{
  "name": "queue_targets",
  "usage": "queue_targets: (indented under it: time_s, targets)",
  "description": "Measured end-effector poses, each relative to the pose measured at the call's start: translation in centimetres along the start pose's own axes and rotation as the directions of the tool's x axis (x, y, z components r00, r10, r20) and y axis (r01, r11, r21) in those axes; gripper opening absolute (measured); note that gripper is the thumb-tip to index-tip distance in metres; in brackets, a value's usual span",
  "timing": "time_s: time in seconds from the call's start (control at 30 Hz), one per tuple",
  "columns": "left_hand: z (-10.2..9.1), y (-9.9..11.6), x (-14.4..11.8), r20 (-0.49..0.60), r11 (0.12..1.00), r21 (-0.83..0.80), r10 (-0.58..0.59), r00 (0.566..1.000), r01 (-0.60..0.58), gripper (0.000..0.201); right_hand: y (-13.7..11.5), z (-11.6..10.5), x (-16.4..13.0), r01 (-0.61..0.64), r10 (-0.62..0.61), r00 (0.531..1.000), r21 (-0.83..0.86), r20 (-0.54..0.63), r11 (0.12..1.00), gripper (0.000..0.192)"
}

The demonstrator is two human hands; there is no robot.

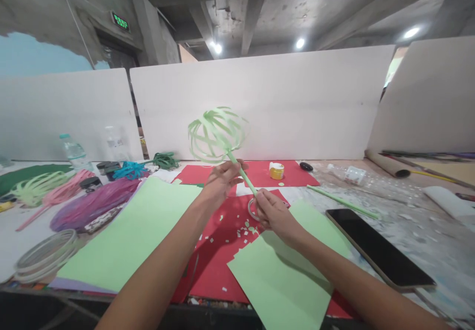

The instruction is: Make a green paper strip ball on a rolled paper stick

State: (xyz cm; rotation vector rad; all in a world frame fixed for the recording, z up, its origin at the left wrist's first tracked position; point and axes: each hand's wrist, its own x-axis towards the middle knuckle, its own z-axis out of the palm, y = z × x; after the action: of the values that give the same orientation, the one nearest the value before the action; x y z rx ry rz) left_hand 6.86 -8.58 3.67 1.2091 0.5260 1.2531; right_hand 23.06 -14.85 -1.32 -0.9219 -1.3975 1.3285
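Observation:
A light green paper-strip flower [217,134], its strips looped into an open ball on a rolled paper stem, is held up over the table, tilted to the left. My left hand [224,177] is closed around the stem just below the ball. Lower down, my right hand [273,212] pinches the bottom end of the stem. Beneath my hands, red paper [218,270] is strewn with small pale scraps. A light green sheet [282,275] lies below my right hand. Beside that hand a ring-shaped item [253,208] is partly hidden.
On the left lie a green sheet stack [141,231], a purple bag [96,204], finished-looking pink and green strip flowers [39,189], and tape rings [46,256]. A yellow jar [276,170] stands behind. A phone [378,246], a green paper stick [343,202] and a plastic bottle [374,179] lie right.

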Motion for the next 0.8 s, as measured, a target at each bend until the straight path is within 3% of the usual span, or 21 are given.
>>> queue_targets:
  time_s: [0.17, 0.27, 0.37, 0.47, 0.57, 0.7, 0.8]
  targets:
    - [0.4, 0.0, -0.3, -0.127, 0.995, 0.093, -0.014, 0.992, 0.026, 0.025, -0.2, 0.3, -0.5, 0.149, -0.223, 0.959, -0.357, -0.177, 0.922, 0.039]
    - [0.7, 0.2, -0.4, -0.123, 0.993, 0.115, -0.001, 0.992, 0.016, 0.025, -0.5, 0.2, -0.5, 0.149, -0.227, 0.956, -0.354, -0.188, 0.923, 0.038]
    - [0.8, 0.4, -0.5, -0.073, 0.999, 0.039, 0.018, 0.997, -0.016, 0.029, -0.7, -0.1, -0.4, 0.018, -0.022, 0.999, -0.106, -0.032, 0.994, 0.04]
    - [0.8, 0.6, -0.7, -0.011, 0.997, -0.072, -0.003, 1.0, 0.003, 0.031, -1.2, -0.5, -0.4, -0.18, 0.149, 0.961, 0.118, 0.231, 0.976, 0.046]
    - [0.9, 0.5, -1.1, 0.13, 0.988, -0.124, -0.076, 0.989, 0.092, 0.03, -1.8, -0.8, -0.5, -0.303, 0.179, 0.907, 0.297, 0.38, 0.905, 0.051]
    - [1.3, -0.2, -1.8, 0.356, 0.966, -0.11, -0.183, 0.916, 0.235, 0.03, -1.9, -0.8, -0.7, -0.429, 0.136, 0.827, 0.455, 0.546, 0.78, 0.04]
    - [1.4, -0.6, -1.9, 0.389, 0.967, -0.115, -0.165, 0.906, 0.226, 0.029, -1.8, -0.7, -0.8, -0.428, 0.119, 0.828, 0.48, 0.548, 0.766, 0.032]
